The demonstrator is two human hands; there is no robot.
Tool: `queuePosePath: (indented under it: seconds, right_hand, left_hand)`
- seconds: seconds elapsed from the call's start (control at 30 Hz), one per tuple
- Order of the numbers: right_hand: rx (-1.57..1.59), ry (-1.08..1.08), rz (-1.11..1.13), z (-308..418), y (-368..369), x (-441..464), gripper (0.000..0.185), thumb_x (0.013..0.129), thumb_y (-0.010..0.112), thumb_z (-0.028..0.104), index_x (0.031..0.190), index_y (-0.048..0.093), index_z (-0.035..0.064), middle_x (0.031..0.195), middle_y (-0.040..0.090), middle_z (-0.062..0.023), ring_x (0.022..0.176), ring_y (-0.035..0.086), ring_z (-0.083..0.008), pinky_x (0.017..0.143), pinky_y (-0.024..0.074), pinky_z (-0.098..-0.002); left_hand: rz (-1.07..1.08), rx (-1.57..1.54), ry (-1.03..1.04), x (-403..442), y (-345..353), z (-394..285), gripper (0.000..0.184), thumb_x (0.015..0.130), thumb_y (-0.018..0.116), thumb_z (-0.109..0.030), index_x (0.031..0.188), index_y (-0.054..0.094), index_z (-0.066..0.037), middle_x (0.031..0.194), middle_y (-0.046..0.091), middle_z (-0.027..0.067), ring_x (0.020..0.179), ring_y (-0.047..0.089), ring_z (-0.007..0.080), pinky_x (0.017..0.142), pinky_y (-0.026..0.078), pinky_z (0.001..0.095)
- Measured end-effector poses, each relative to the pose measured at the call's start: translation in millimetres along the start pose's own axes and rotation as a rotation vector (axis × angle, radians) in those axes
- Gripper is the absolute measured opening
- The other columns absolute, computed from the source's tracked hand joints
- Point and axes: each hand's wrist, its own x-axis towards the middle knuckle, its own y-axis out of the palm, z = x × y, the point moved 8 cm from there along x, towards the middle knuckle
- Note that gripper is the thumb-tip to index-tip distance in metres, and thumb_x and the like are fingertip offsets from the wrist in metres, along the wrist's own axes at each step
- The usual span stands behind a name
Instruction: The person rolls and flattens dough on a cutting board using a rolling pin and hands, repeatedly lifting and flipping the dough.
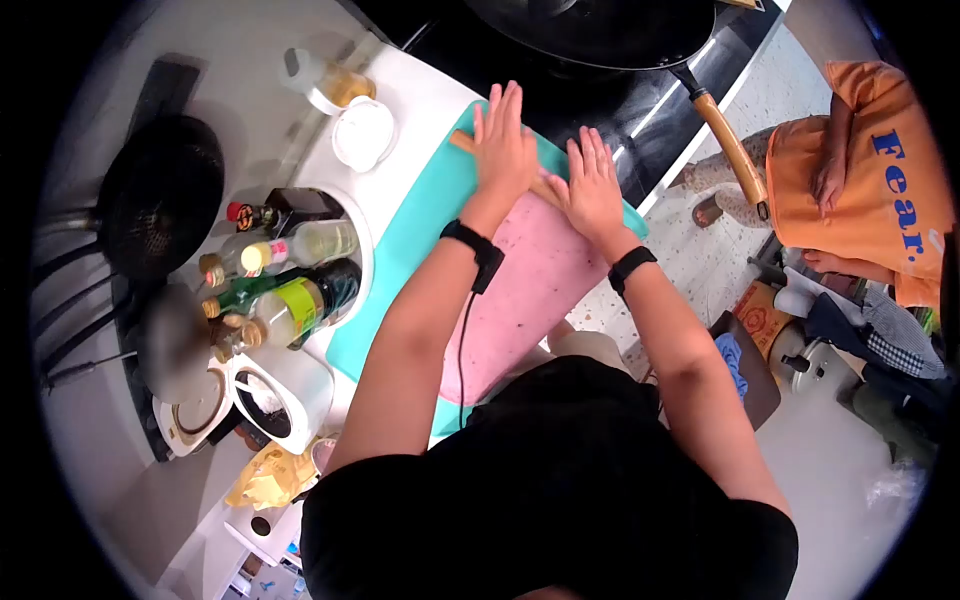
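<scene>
A wide sheet of pink dough [530,270] with small dark specks lies on a teal mat [400,270] on the white counter. Across the dough's far edge rests a wooden rolling pin [462,141], mostly covered by my hands. My left hand [505,150] lies over the pin with its fingers stretched forward. To the right of it, my right hand [592,185] also rests on the pin, fingers extended. Both wrists wear black bands, and a thin cable hangs from the left one over the dough.
A black pan [600,30] with a wooden handle sits on the dark stove [570,95] ahead. Bottles [300,305] and a white lidded container [363,134] stand left. More pans hang on the left wall. At right is a person in an orange shirt [870,190].
</scene>
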Motion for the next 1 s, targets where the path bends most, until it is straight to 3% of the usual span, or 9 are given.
queuePosePath:
  seconds: [0.1,0.13,0.37,0.43,0.47,0.53,0.63,0.73,1.0]
  right_hand:
    - [-0.108,-0.199,0.278,33,15,-22,0.049,0.094,0.059,0.033,0.129,0.054,-0.0008,0.145,0.047,-0.0219,0.145,0.035,-0.0363,0.124,0.0195,-0.0486]
    - [-0.131,-0.27,0.128,42,8,-25,0.043,0.091,0.06,0.031,0.121,0.057,0.0013,0.132,0.053,-0.0179,0.134,0.045,-0.0339,0.119,0.0281,-0.0473]
    - [-0.107,-0.006,0.121,29,-21,-30,0.027,0.091,0.057,0.021,0.109,0.061,0.0008,0.112,0.056,-0.0122,0.112,0.054,-0.0288,0.098,0.0398,-0.0429]
    - [-0.009,-0.01,0.247,30,-29,-69,0.028,0.09,0.056,0.018,0.111,0.061,-0.0006,0.116,0.056,-0.0144,0.113,0.054,-0.0308,0.095,0.0411,-0.0428]
    - [0.012,-0.098,0.124,41,-40,-94,0.027,0.091,0.057,0.019,0.11,0.059,-0.0003,0.117,0.055,-0.0163,0.111,0.053,-0.0346,0.097,0.0393,-0.0487]
    - [0.099,0.121,0.253,46,-29,-136,0.039,0.093,0.054,0.017,0.126,0.055,-0.0037,0.129,0.054,-0.0193,0.124,0.05,-0.0371,0.107,0.0353,-0.0512]
    - [-0.06,0.149,0.132,59,-4,-183,0.056,0.094,0.054,0.02,0.142,0.045,-0.0073,0.147,0.045,-0.0229,0.141,0.039,-0.0374,0.118,0.0265,-0.0518]
    - [0.092,0.209,0.135,56,3,-186,0.066,0.095,0.054,0.026,0.148,0.036,-0.0095,0.158,0.034,-0.0246,0.15,0.028,-0.0358,0.122,0.0182,-0.0523]
    - [-0.011,0.376,0.072,-35,0,-78,0.066,0.1,0.047,0.034,0.15,0.037,-0.0081,0.162,0.031,-0.0217,0.153,0.023,-0.0315,0.125,0.0104,-0.0508]
  left_hand:
    - [0.007,-0.017,-0.022,-35,-40,-2,0.063,0.09,0.051,-0.007,0.151,0.035,0.002,0.159,0.037,0.0175,0.152,0.024,0.0353,0.124,0.012,0.0536]
    - [0.019,-0.012,-0.051,-49,-47,1,0.063,0.091,0.05,-0.006,0.151,0.035,0.002,0.159,0.037,0.0181,0.152,0.024,0.0357,0.124,0.011,0.0535]
    - [0.118,0.063,-0.063,-97,-82,-26,0.06,0.093,0.047,-0.009,0.15,0.037,0.005,0.159,0.036,0.0191,0.152,0.024,0.0366,0.124,0.013,0.0524]
    - [0.19,0.045,0.026,-117,-75,-46,0.059,0.094,0.048,-0.012,0.15,0.038,0.005,0.159,0.036,0.019,0.152,0.025,0.0366,0.124,0.014,0.0521]
    - [0.258,0.025,0.112,-128,-66,-58,0.058,0.096,0.05,-0.014,0.15,0.038,0.005,0.159,0.035,0.0189,0.151,0.025,0.0366,0.124,0.015,0.0518]
    - [0.381,0.072,0.12,-163,-33,-50,0.059,0.097,0.051,-0.018,0.15,0.038,0.005,0.16,0.035,0.0188,0.151,0.027,0.0362,0.123,0.017,0.0514]
    - [0.505,0.156,0.116,-182,2,-38,0.061,0.098,0.053,-0.025,0.15,0.039,0.004,0.16,0.035,0.0186,0.149,0.031,0.0353,0.122,0.02,0.0509]
    - [0.522,0.207,0.145,-165,19,-39,0.061,0.099,0.053,-0.029,0.15,0.04,0.002,0.159,0.036,0.0181,0.147,0.033,0.0344,0.122,0.022,0.0505]
    - [0.402,0.266,0.283,-44,81,-58,0.058,0.1,0.048,-0.027,0.152,0.039,-0.003,0.16,0.036,0.0175,0.15,0.03,0.0344,0.123,0.017,0.0494]
